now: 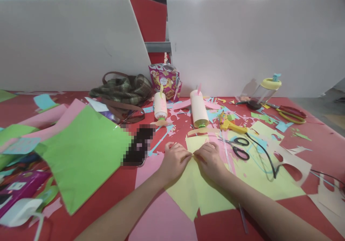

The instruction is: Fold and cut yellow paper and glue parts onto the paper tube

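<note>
My left hand point(174, 159) and my right hand point(210, 158) meet at the middle of the red table point(113, 194). Both pinch the same pale yellow paper sheet point(198, 194) at a point between them, fingers curled and pressed down. The yellow sheet lies on a pink sheet point(161, 212). Black-handled scissors point(238, 147) lie just right of my right hand. A yellow glue gun point(230, 124) with a black cord sits beyond them.
Two paper-wrapped bottles point(198, 109) lie further back, near a plaid bag point(122, 90) and a snack packet point(164, 78). Green sheets point(83, 154) cover the left. A clear bottle point(265, 90), red-yellow scissors point(291, 112) and paper scraps lie at right. White boards stand behind.
</note>
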`<move>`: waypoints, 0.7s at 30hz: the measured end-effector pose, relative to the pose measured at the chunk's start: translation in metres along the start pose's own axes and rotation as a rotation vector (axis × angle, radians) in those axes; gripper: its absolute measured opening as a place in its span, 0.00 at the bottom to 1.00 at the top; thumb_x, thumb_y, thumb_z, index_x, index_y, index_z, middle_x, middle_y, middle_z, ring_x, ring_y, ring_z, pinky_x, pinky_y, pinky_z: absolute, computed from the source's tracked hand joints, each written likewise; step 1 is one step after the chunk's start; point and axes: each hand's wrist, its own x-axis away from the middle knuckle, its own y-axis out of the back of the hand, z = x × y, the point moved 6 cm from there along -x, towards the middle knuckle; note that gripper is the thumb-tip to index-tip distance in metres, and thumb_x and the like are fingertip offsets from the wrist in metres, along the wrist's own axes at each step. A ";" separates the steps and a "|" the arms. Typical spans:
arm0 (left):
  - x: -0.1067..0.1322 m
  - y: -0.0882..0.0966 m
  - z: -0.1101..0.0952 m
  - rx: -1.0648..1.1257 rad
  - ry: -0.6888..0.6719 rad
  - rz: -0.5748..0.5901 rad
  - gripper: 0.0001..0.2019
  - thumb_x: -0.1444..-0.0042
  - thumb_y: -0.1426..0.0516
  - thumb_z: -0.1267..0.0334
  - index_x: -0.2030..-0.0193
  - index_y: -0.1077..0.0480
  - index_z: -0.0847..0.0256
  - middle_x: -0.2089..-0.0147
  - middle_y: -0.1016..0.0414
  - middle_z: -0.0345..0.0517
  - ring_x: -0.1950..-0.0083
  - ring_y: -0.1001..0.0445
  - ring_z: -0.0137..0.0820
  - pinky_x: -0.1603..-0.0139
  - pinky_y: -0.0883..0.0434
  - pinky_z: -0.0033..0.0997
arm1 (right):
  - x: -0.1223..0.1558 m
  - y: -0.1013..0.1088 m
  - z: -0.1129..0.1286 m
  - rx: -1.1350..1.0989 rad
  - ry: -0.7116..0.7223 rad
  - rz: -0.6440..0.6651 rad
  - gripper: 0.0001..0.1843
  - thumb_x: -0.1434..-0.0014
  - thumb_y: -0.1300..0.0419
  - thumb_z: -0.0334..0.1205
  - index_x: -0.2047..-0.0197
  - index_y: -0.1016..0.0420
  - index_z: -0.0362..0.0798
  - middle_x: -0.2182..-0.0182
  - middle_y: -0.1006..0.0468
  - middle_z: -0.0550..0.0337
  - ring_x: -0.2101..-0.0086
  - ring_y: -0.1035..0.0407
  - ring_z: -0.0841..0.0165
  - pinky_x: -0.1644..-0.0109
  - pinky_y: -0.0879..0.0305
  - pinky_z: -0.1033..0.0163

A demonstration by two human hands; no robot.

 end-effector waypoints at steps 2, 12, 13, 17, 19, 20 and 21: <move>0.000 0.000 0.001 0.005 0.012 -0.006 0.11 0.44 0.52 0.63 0.71 0.30 0.57 0.72 0.27 0.37 0.64 0.34 0.29 0.53 0.51 0.38 | 0.000 0.002 0.000 0.021 -0.010 0.015 0.05 0.49 0.45 0.31 0.73 0.30 0.48 0.79 0.27 0.63 0.71 0.36 0.70 0.54 0.53 0.57; -0.001 -0.003 0.005 0.074 0.076 0.034 0.11 0.45 0.51 0.62 0.72 0.29 0.56 0.71 0.27 0.37 0.64 0.33 0.29 0.53 0.51 0.38 | -0.002 0.004 -0.001 -0.042 -0.026 0.069 0.08 0.49 0.47 0.29 0.75 0.29 0.47 0.80 0.27 0.60 0.74 0.37 0.69 0.59 0.46 0.57; -0.001 -0.004 0.006 0.085 0.087 0.042 0.11 0.46 0.51 0.62 0.72 0.29 0.55 0.71 0.27 0.37 0.64 0.33 0.29 0.52 0.51 0.38 | -0.002 0.004 -0.002 -0.065 -0.037 0.068 0.08 0.50 0.47 0.28 0.75 0.29 0.47 0.79 0.28 0.59 0.74 0.37 0.69 0.60 0.45 0.58; -0.001 -0.006 0.009 0.119 0.113 0.060 0.11 0.46 0.51 0.62 0.73 0.28 0.54 0.74 0.28 0.37 0.66 0.33 0.28 0.52 0.50 0.38 | -0.001 0.001 -0.010 -0.137 -0.097 0.070 0.07 0.54 0.45 0.26 0.76 0.29 0.46 0.79 0.28 0.57 0.73 0.36 0.67 0.68 0.40 0.62; -0.001 -0.006 0.010 0.134 0.118 0.051 0.11 0.46 0.50 0.62 0.73 0.27 0.54 0.74 0.28 0.37 0.67 0.33 0.28 0.52 0.50 0.38 | -0.001 -0.001 -0.012 -0.151 -0.115 0.099 0.07 0.55 0.45 0.26 0.76 0.29 0.46 0.79 0.29 0.58 0.73 0.36 0.67 0.69 0.39 0.63; -0.002 -0.006 0.011 0.141 0.124 0.048 0.11 0.47 0.50 0.62 0.74 0.27 0.54 0.75 0.28 0.37 0.67 0.33 0.28 0.52 0.50 0.38 | -0.001 -0.002 -0.012 -0.154 -0.117 0.110 0.07 0.55 0.45 0.26 0.77 0.30 0.47 0.79 0.29 0.58 0.73 0.36 0.67 0.70 0.39 0.63; -0.002 -0.006 0.011 0.148 0.133 0.047 0.11 0.47 0.49 0.62 0.74 0.27 0.54 0.75 0.28 0.36 0.68 0.33 0.28 0.52 0.50 0.38 | -0.002 -0.002 -0.012 -0.158 -0.117 0.114 0.07 0.55 0.45 0.26 0.76 0.30 0.47 0.79 0.29 0.58 0.74 0.36 0.67 0.70 0.38 0.63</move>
